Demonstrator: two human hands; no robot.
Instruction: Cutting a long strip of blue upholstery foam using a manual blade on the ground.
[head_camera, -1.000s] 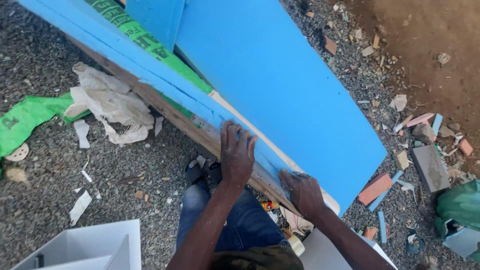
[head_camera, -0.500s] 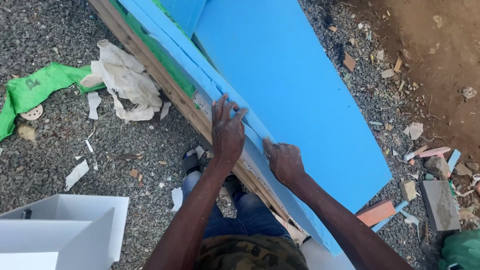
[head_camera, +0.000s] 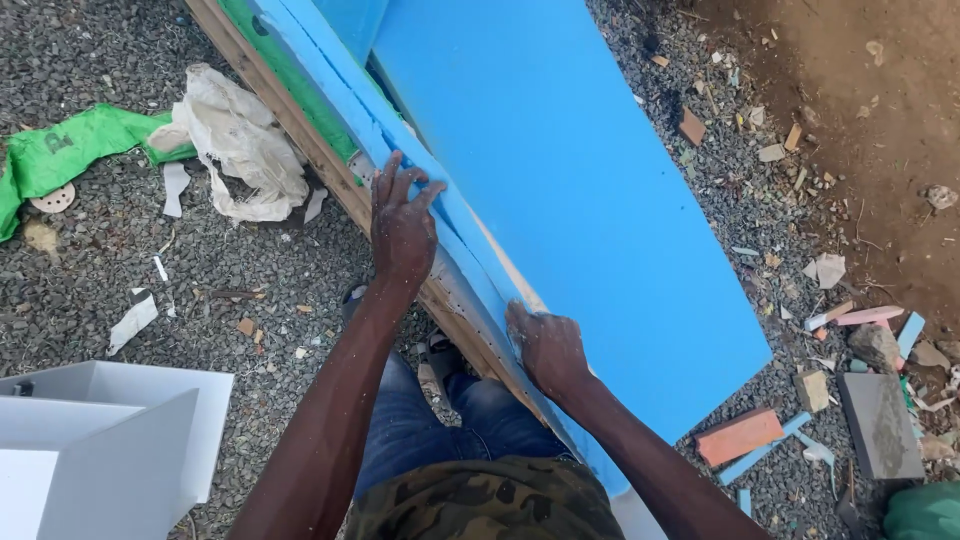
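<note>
Left hand (head_camera: 402, 225) spread flat, pressing blue strip (head_camera: 400, 160) onto the board edge at 11 o'clock | right hand (head_camera: 545, 345) fingers together, pressing the same strip at 5 o'clock, likely to seat it | blue panel (head_camera: 600, 200) alongside | white cabinet (head_camera: 110, 440) at 8 o'clock.

Your left hand (head_camera: 402, 225) sits farther out, palm down, fingers spread and stretched forward, thumb splayed to the right, pressing flat. Left forearm runs straight back toward your body, elbow low at bottom left. Your right hand (head_camera: 545, 345) is closer in, knuckles up, fingers curled and tucked under at the tips, thumb side toward the left. Right forearm angles down to the bottom right. Hands well apart, both arms bare.
</note>
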